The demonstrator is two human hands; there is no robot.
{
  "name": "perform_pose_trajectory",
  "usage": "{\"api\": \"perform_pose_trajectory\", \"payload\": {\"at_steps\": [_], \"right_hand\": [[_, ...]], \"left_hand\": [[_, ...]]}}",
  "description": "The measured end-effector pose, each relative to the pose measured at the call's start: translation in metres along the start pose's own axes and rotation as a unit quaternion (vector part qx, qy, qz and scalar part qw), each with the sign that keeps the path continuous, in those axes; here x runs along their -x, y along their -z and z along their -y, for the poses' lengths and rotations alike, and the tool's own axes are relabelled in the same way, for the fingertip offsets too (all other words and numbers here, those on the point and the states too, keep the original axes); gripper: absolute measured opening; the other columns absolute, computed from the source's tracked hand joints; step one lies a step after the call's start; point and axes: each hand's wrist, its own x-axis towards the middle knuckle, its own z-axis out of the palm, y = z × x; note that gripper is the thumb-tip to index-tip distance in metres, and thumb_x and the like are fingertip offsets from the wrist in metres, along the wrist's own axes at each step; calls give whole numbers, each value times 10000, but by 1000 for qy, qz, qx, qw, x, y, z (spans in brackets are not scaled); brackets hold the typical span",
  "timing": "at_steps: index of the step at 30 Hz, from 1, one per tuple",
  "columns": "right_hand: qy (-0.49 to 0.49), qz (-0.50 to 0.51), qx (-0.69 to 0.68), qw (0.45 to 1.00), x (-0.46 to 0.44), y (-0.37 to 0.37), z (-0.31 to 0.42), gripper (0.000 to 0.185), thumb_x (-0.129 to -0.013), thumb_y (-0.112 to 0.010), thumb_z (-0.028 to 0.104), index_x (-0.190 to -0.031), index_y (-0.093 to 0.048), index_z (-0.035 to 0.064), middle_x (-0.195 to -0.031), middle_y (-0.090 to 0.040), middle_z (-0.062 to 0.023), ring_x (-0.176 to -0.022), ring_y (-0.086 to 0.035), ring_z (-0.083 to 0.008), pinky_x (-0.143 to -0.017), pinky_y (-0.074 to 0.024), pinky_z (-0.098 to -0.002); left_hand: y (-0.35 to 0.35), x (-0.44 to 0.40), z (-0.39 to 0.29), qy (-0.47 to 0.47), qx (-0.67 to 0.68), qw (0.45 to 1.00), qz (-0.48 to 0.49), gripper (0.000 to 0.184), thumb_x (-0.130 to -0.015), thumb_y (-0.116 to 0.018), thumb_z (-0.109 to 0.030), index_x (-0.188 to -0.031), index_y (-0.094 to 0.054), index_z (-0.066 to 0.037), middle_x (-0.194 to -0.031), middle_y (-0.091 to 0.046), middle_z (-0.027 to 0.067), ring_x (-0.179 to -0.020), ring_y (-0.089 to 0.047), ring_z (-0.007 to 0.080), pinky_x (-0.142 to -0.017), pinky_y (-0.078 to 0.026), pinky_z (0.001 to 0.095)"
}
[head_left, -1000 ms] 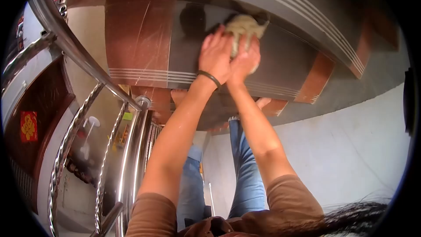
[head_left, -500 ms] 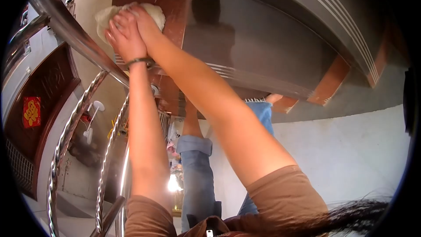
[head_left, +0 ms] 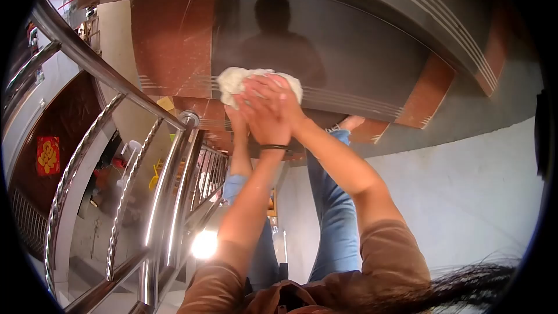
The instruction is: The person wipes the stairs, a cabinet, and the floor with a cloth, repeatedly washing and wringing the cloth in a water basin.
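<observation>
A bunched white cloth [head_left: 231, 81] lies on the front part of a glossy dark stair step [head_left: 360, 46], close to its pale anti-slip lines. My left hand [head_left: 264, 119], with a dark band at the wrist, presses down on the cloth, its fingers slightly blurred. Against it and partly overlapped is my right hand [head_left: 289, 102], pressing the same cloth. Most of the cloth's middle is hidden beneath the hands.
A shiny metal railing [head_left: 96, 61] with twisted bars runs down the left. Reddish-brown panels [head_left: 174, 35] edge the step. Another step [head_left: 407, 0] rises beyond. A pale wall [head_left: 442, 192] stands at right. My bare foot [head_left: 351, 122] rests on a lower step.
Both hands and the cloth have moved right and toward me, from the reddish end by the railing to the step's front edge. My elbows are now more bent.
</observation>
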Motion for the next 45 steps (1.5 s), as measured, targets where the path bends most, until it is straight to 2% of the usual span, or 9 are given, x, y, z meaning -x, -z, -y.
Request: {"api": "perform_pose_trajectory", "payload": {"at_steps": [6,11,15,18,21,24,30,34,45], "right_hand": [[-78,-60,15,995,90,115,-37,386,-870,-578,160,-1232,-695,91,-1339,-614,-112,-1251,-542,-282,-1084,-390,-418],[-344,-258,-417,801,125,245,-30,597,-837,-532,-68,-1426,-512,23,-1364,-596,-110,-1194,-607,-212,-1017,-491,-333],[-318,-476,-43,819,139,273,-96,515,-966,-585,123,-1450,-463,-6,-1433,-536,-145,-1293,-523,-247,-1074,-400,-324],[-283,-348,214,868,140,244,-126,634,-928,-667,381,-1416,-511,8,-1471,-473,-232,-1362,-443,-360,-1138,-338,-426],[-291,-300,493,763,111,200,-96,799,-826,-682,610,-1373,-558,41,-1460,-445,-239,-1299,-439,-415,-1052,-402,-500],[-434,-337,456,700,66,150,-77,735,-867,-598,633,-1380,-567,108,-1370,-471,-243,-1192,-456,-421,-913,-465,-548],[-202,-270,418,844,-108,10,35,701,-713,-766,529,-1308,-612,190,-1268,-529,-218,-1157,-496,-430,-877,-422,-557],[-24,-61,382,922,-157,-90,79,530,-903,-515,247,-1431,-482,223,-1395,-489,-156,-1284,-435,-368,-910,-395,-540],[8,135,451,882,15,-2,12,630,-967,-438,466,-1553,-292,286,-1630,-275,-80,-1461,-318,-319,-1050,-312,-576]], "left_hand": [[-18,44,-103,-111,55,981,151,938,-811,-698,-497,-1503,-303,-1,-1465,-342,367,-1366,-337,505,-1119,-313,535],[25,40,-149,-259,255,927,97,623,-839,-718,-263,-1390,-524,-46,-1410,-511,180,-1331,-449,405,-1088,-385,479],[15,30,-99,-200,207,955,69,548,-863,-701,-218,-1358,-549,-37,-1378,-532,192,-1301,-472,401,-1088,-383,480],[14,22,-47,-161,179,969,49,557,-875,-701,-232,-1368,-535,-32,-1364,-543,189,-1292,-482,387,-1090,-379,477],[19,14,-1,-133,139,980,40,551,-882,-682,-230,-1371,-526,-30,-1365,-533,210,-1291,-475,413,-1078,-392,485],[37,-2,31,-113,104,988,21,531,-921,-644,-234,-1394,-509,-34,-1408,-498,219,-1323,-441,419,-1118,-339,500],[90,-72,42,-189,118,973,-59,565,-988,-559,-264,-1488,-409,-50,-1536,-360,238,-1420,-325,437,-1164,-261,517],[86,-142,93,-141,82,986,-48,623,-1004,-542,-371,-1526,-357,-85,-1601,-251,226,-1471,-223,429,-1187,-205,503],[-8,2,36,-73,-69,987,122,816,-978,-508,-522,-1582,-177,-84,-1605,-122,306,-1484,-97,476,-1190,-138,552]]}}
